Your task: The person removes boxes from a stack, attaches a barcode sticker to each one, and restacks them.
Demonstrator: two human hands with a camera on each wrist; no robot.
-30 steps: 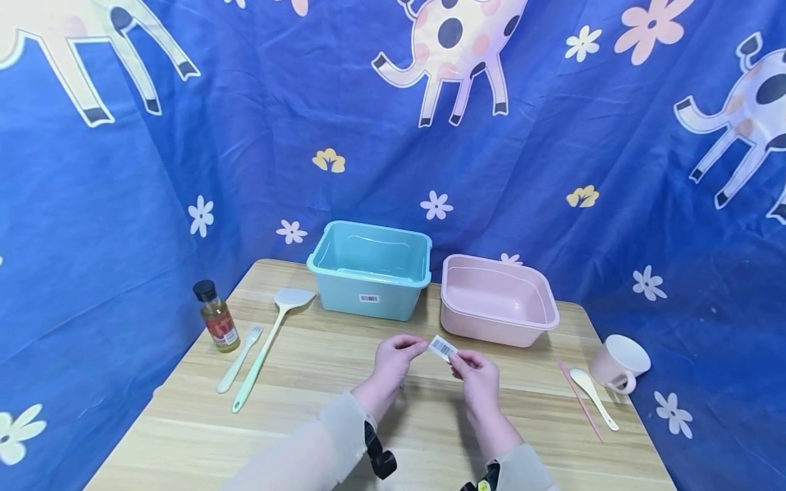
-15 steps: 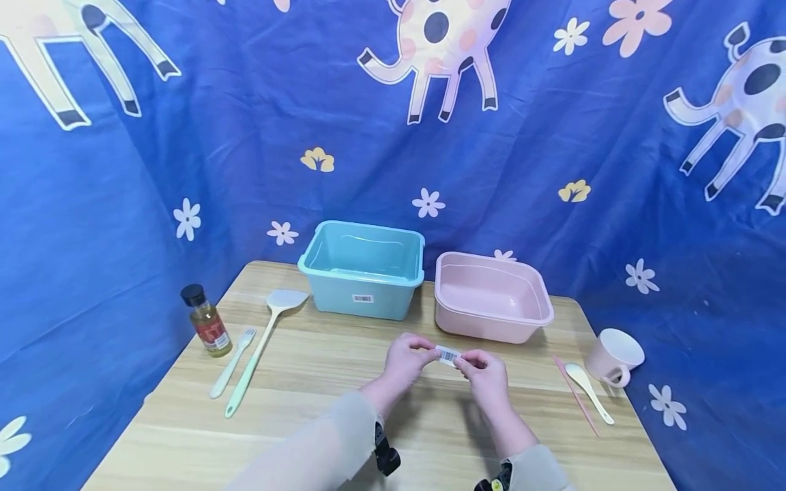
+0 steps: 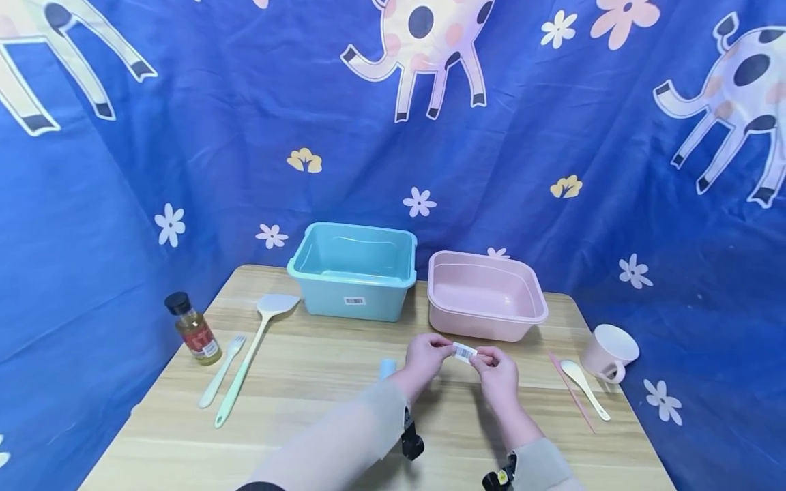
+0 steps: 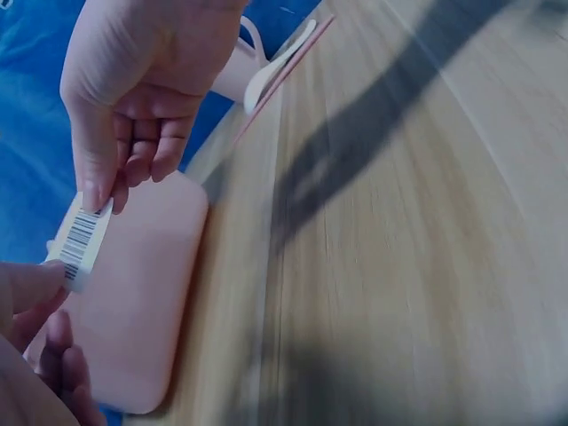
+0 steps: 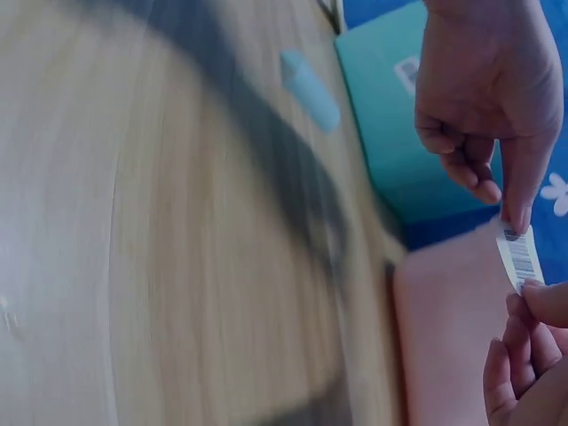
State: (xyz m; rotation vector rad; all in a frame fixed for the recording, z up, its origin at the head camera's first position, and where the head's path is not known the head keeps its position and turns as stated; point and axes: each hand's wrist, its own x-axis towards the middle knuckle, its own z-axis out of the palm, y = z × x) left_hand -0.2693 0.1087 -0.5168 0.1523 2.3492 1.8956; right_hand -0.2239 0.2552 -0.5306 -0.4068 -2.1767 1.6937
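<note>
A small white barcode label (image 3: 464, 352) is stretched between my two hands in front of the pink basin (image 3: 479, 329). My left hand (image 3: 424, 363) pinches its left end between thumb and finger. With thumb and finger, my right hand (image 3: 499, 380) pinches the other end. Both wrist views show the label held at its two ends, off the table, its printed bars visible. Left of my left hand, a light blue cylinder (image 3: 387, 369) lies on the table, partly hidden by the forearm in the head view. Its whole length shows in the right wrist view.
A teal bin (image 3: 350, 310) with a barcode sticker stands behind, left of the basin. At left are a bottle (image 3: 198, 334), a fork (image 3: 224, 372) and a spatula (image 3: 250, 354). At right lie a pink stick (image 3: 571, 392), a white spoon (image 3: 586, 390) and a mug (image 3: 608, 354).
Both hands have shifted right with the label, toward the pink basin's front. The left fingers have moved further onto the label's end. The light blue cylinder has come out from behind the left arm.
</note>
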